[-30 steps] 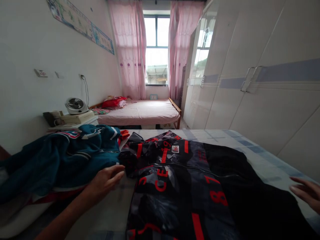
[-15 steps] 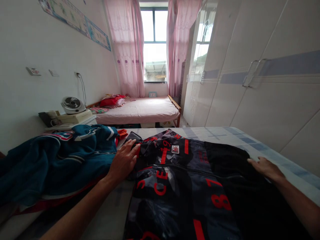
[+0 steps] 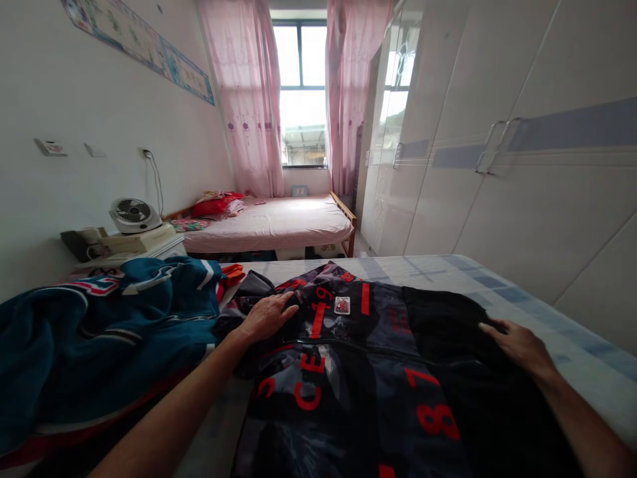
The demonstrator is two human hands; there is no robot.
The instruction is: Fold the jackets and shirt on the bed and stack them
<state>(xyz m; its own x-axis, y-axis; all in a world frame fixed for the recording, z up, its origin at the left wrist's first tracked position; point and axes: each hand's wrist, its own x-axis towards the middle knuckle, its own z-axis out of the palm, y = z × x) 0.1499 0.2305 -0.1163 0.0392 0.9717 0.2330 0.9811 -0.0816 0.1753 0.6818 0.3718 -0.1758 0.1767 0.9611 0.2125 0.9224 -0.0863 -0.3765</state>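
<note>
A black and dark grey jacket (image 3: 348,372) with red letters and numbers is spread out in front of me, its zipper running across it. My left hand (image 3: 269,317) rests on the jacket near the collar end, fingers stretched out over the cloth. At the far right edge of the plain black part, my right hand (image 3: 520,345) has thumb and fingers closed on the cloth; some of its fingers are partly hidden. To the left of my left forearm, a teal garment (image 3: 164,332) with white and red trim lies in a loose heap.
The jacket lies on a bed with a pale blue checked sheet (image 3: 438,269). Beyond stands a pink-covered bed (image 3: 279,222) below a curtained window. White wardrobes (image 3: 522,219) line the right side. A small fan (image 3: 134,214) sits on a cabinet at left.
My left hand has slid right, further onto the jacket's upper part. My right hand has shifted slightly left along with the jacket's edge. The view has turned a little.
</note>
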